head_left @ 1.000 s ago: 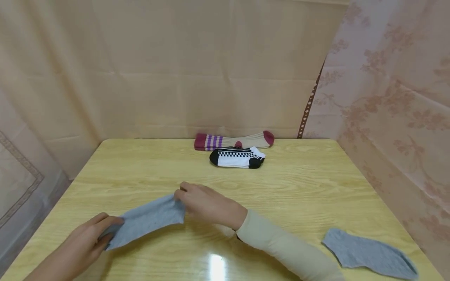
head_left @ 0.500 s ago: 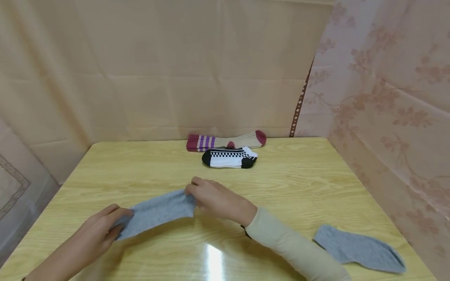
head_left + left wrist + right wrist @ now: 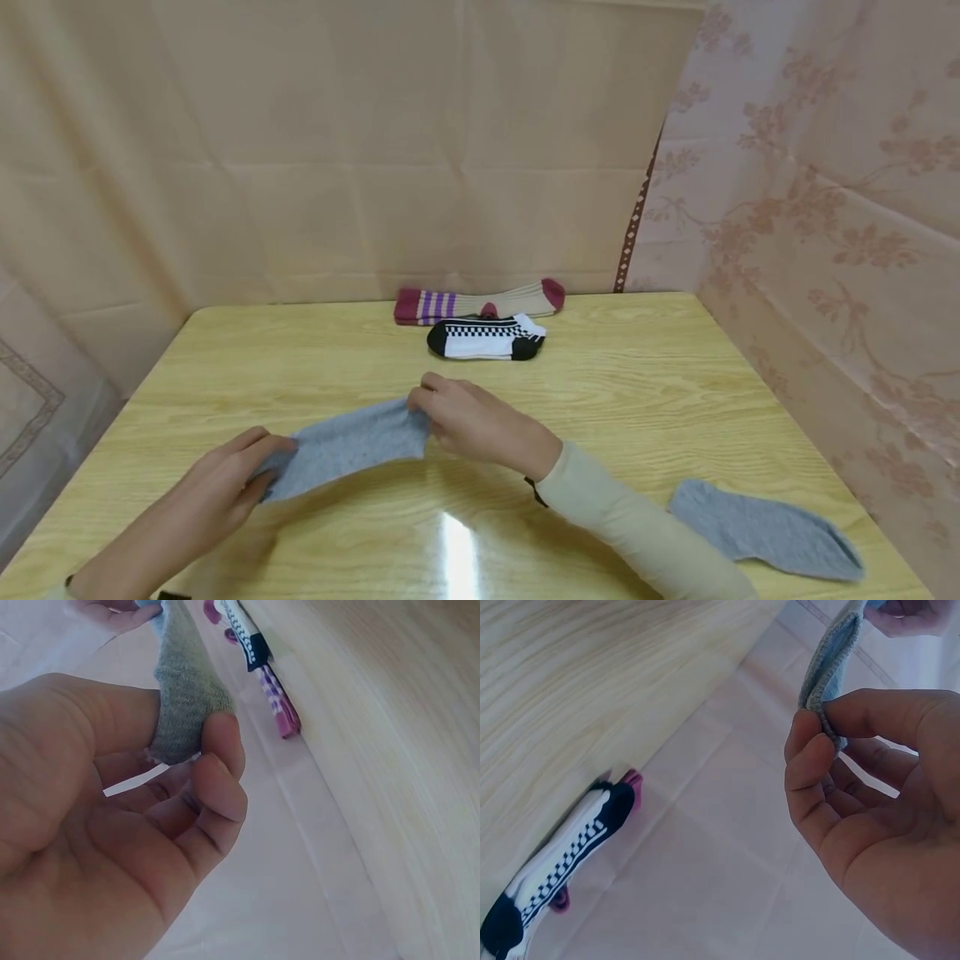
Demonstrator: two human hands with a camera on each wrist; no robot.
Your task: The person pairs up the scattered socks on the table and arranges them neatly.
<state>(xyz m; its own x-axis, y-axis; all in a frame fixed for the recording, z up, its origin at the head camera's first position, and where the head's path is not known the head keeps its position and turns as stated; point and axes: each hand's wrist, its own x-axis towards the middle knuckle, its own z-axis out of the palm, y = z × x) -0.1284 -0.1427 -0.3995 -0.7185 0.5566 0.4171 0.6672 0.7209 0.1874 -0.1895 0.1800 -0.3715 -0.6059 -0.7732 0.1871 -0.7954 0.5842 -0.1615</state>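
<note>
A grey sock (image 3: 352, 450) is stretched between both hands, raised over the table. My left hand (image 3: 225, 483) pinches one end between thumb and fingers; the left wrist view shows the grey knit (image 3: 187, 697) in that pinch. At the other end, my right hand (image 3: 480, 425) grips the sock's ribbed opening (image 3: 829, 671), whose layered edges show in the right wrist view. A second grey sock (image 3: 765, 529) lies flat at the front right of the table, beside the right sleeve, which covers a little of it.
Black-and-white checkered ankle socks (image 3: 483, 337) lie at the table's back. Behind them, against the curtain, are beige socks (image 3: 495, 302) with maroon ends and purple stripes. The wooden table (image 3: 600, 375) is bounded by a beige curtain (image 3: 420, 150) behind and floral cloth (image 3: 840, 233) at right.
Both hands have moved slightly right and away from the body, carrying the stretched grey sock. The head view has shifted, so the resting socks appear a little farther left.
</note>
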